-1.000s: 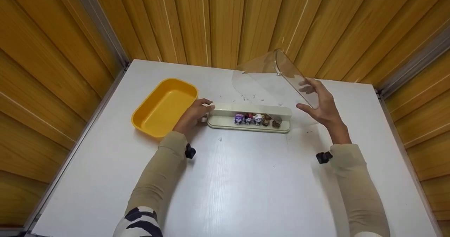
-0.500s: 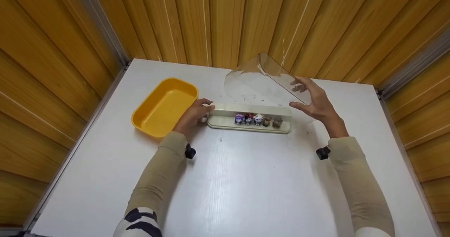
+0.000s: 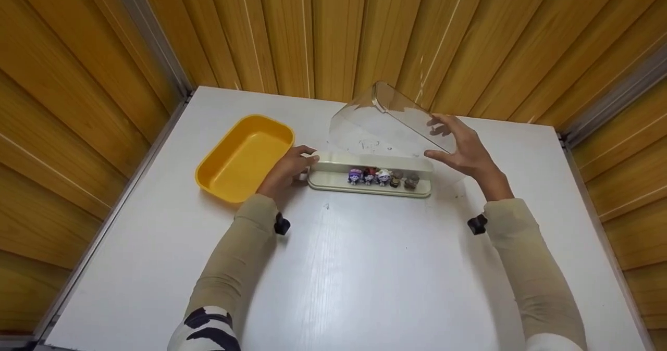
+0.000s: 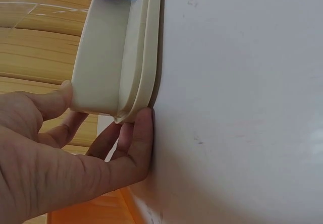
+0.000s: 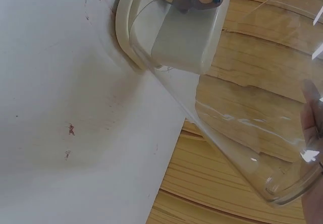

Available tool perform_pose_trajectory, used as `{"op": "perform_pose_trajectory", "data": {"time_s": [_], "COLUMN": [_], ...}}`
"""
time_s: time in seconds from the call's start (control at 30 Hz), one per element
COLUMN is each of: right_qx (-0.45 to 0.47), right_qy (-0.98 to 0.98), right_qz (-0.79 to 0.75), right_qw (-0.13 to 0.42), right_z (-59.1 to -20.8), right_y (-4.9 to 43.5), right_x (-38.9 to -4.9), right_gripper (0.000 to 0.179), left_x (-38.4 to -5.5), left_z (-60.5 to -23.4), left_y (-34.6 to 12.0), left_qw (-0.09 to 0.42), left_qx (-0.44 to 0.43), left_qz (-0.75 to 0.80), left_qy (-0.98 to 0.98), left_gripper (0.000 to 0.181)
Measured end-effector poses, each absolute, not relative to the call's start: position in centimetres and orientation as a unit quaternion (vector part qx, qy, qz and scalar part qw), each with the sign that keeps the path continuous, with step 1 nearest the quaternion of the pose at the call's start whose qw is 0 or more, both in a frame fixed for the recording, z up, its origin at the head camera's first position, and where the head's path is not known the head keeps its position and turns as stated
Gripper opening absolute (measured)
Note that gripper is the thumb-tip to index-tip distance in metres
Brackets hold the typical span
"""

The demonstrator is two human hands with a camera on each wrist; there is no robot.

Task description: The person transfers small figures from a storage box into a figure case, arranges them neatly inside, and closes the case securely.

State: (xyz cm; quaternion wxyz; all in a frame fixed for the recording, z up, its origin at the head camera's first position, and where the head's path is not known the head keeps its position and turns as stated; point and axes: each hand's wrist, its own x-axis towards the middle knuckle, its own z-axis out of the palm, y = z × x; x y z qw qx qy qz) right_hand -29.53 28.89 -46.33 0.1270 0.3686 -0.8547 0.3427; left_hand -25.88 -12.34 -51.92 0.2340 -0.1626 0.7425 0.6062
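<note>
My left hand grips the left end of a long cream display base. In the left wrist view, the thumb lies against the raised back step and the fingertips curl at the lower rim. Several small toy figures stand in a row on the base, including a purple one and a brown one. A clear plastic cover tilts above and behind the base, its right end held in my right hand. The right wrist view shows the cover's edge overlapping the base's end, with fingers seen through the plastic.
An open yellow tub stands just left of my left hand. The white table bears small dark marks behind and around the base. Wood-patterned panels close off the back and both sides.
My right hand has moved left and slightly down with the clear cover, bringing it closer over the base. The left hand and the base have stayed in place.
</note>
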Motion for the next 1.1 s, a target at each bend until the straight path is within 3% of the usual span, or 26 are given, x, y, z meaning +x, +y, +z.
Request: {"op": "perform_pose_trajectory", "data": {"time_s": [1.1], "right_qx": [0.361], "right_qy": [-0.890], "right_qz": [0.275], "right_qw": [0.048], "right_z": [-45.5], "right_y": [24.4], "right_x": [-28.7], "right_gripper": [0.087], "left_x": [-25.8], "left_z": [-52.1], "left_y": [-12.9], "left_qw": [0.250], "left_qx": [-0.175], "left_qz": [0.621], "left_qy": [0.722], "left_gripper": [0.035]}}
